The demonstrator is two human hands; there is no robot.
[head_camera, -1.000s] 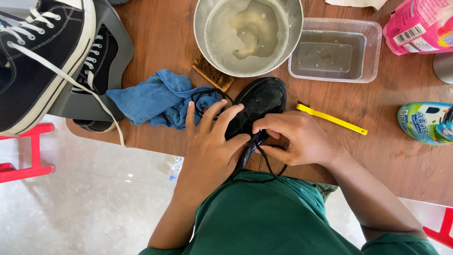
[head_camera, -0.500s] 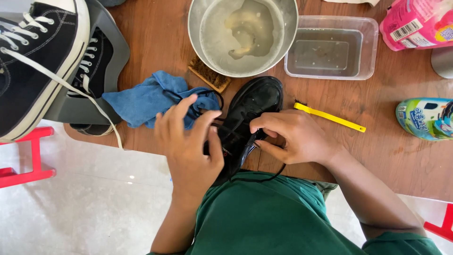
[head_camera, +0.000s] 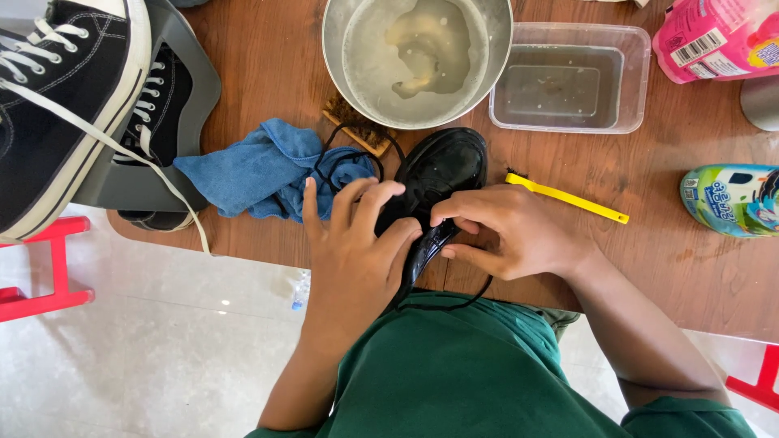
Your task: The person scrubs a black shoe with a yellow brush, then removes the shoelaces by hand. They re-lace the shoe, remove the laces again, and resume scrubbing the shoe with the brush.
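Head view, looking down. A glossy black shoe (head_camera: 438, 182) lies at the near edge of the table (head_camera: 665, 268), toe pointing toward the far edge, heel toward the person. Both hands close on its laced middle. The left hand (head_camera: 353, 243) lies over the shoe's left side, fingers spread and curled, apparently steadying it; whether it also grips the lace cannot be told. The right hand (head_camera: 507, 231) is narrowed to a pinch at the shoe's throat, thumb and fingers drawn together, seemingly on the black lace (head_camera: 442, 304), which loops down over the table edge onto the green shirt (head_camera: 479, 373). The near-edge placement keeps the shoe close to the body and lets the lace hang free.

Just left of the shoe a blue cloth (head_camera: 251, 170) lies crumpled, with a second loop of lace across it. A brush (head_camera: 357, 128) sits partly under a metal bowl (head_camera: 418, 57) of cloudy water at the far edge; a clear tub (head_camera: 568, 81) of water stands beside the bowl. A yellow brush (head_camera: 568, 197) lies right of the shoe. A sneaker (head_camera: 57, 105) rests on a grey stand (head_camera: 138, 182) at the left edge.
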